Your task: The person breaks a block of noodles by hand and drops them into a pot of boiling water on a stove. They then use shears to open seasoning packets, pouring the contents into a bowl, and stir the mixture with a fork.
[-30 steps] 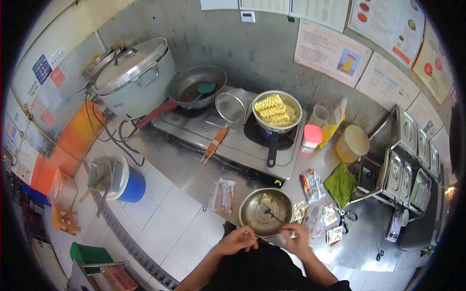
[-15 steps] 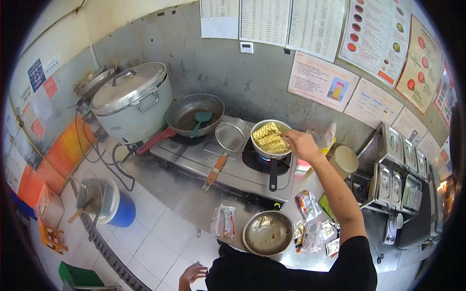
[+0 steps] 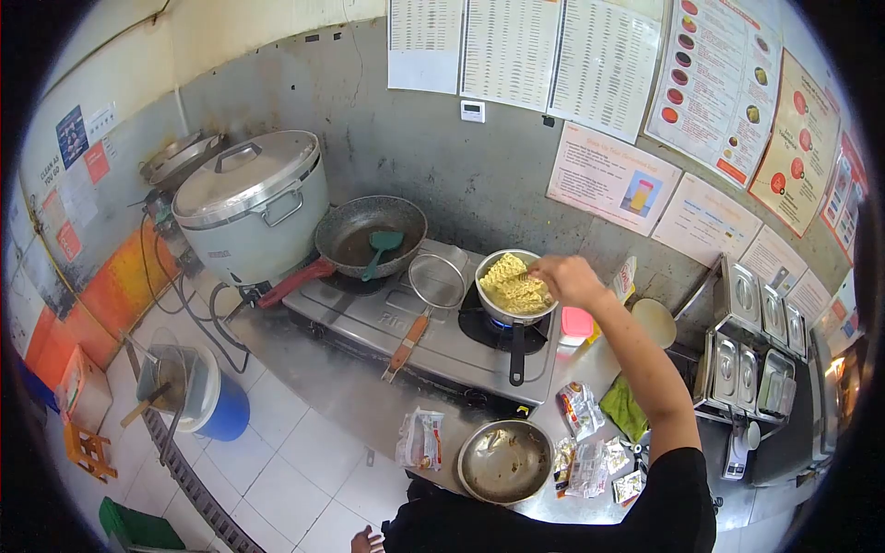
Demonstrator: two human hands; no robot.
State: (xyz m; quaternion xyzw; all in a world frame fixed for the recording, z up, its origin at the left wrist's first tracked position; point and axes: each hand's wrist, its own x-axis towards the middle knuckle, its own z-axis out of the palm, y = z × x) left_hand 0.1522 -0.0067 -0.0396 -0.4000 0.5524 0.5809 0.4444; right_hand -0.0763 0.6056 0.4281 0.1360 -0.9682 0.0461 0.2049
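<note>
My right hand (image 3: 564, 280) is over the right rim of a small saucepan (image 3: 517, 355), its fingers closed; what they hold is hidden, though a thin dark bit shows at the fingertips. Blocks of instant noodles (image 3: 516, 288) sit in the saucepan, partly standing above its rim. Blue flame shows under the saucepan on the right burner of the gas stove (image 3: 369, 309). Low at the bottom edge, my left hand (image 3: 367, 541) hangs beside my body, only partly in view, fingers apart and holding nothing.
A strainer (image 3: 437, 280) and a frying pan (image 3: 369, 214) with a green spatula (image 3: 381, 249) rest on the stove. A big rice cooker (image 3: 249, 207) stands left. Nearer me are a metal bowl (image 3: 470, 461), noodle packets (image 3: 581, 408) and a green cloth (image 3: 627, 405).
My right hand has shifted slightly right and down at the saucepan's rim, fingers still closed. My left hand has dropped lower, partly out of view. The camera view has tilted slightly.
</note>
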